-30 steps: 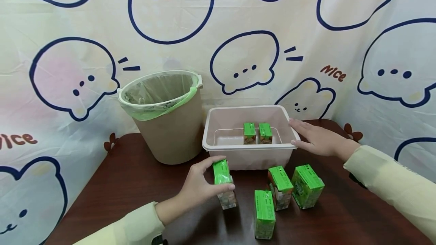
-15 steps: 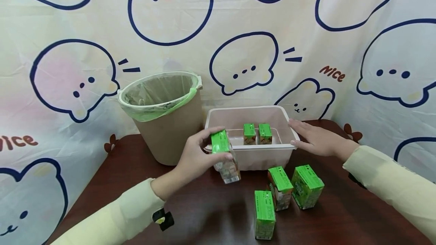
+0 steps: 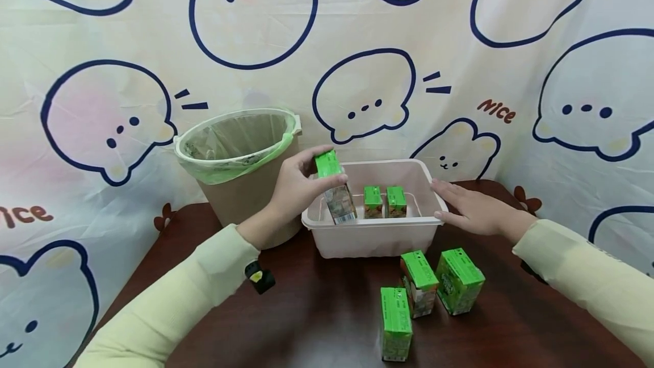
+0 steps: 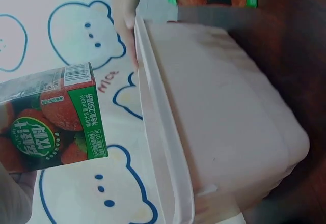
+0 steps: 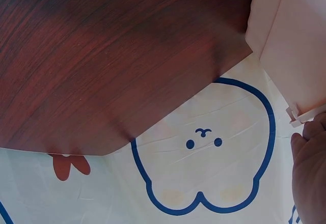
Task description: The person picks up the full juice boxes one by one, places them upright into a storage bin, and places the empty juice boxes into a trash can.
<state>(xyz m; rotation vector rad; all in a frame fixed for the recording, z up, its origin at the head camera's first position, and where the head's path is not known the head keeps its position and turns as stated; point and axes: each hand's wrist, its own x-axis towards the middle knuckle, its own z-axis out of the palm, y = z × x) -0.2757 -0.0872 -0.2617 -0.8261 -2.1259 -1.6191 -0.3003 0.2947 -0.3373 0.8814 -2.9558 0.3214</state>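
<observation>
In the head view my left hand (image 3: 296,186) grips a juice carton (image 3: 339,203) with a green top, thumb on one side and fingers on the other. The carton is tilted, over the left part of a pale pink plastic tub (image 3: 378,237). Strawberries and a barcode show on this carton (image 4: 56,117) in the left wrist view. Two cartons (image 3: 373,203) stand upright inside the tub. Resting on the tub's right rim is my right hand (image 3: 477,209), its fingers extended. The right wrist view catches part of that hand (image 5: 310,173) by the rim.
Three more green-topped cartons stand on the dark wooden table (image 3: 317,322) in front of the tub: a front one (image 3: 395,325), a middle one (image 3: 420,283) and a right one (image 3: 460,280). A lined waste bin (image 3: 240,186) stands left of the tub. A printed curtain (image 3: 245,27) hangs behind.
My left hand has lifted the carton off the table, up and forward over the tub's front left rim. The right hand stays on the right rim.
</observation>
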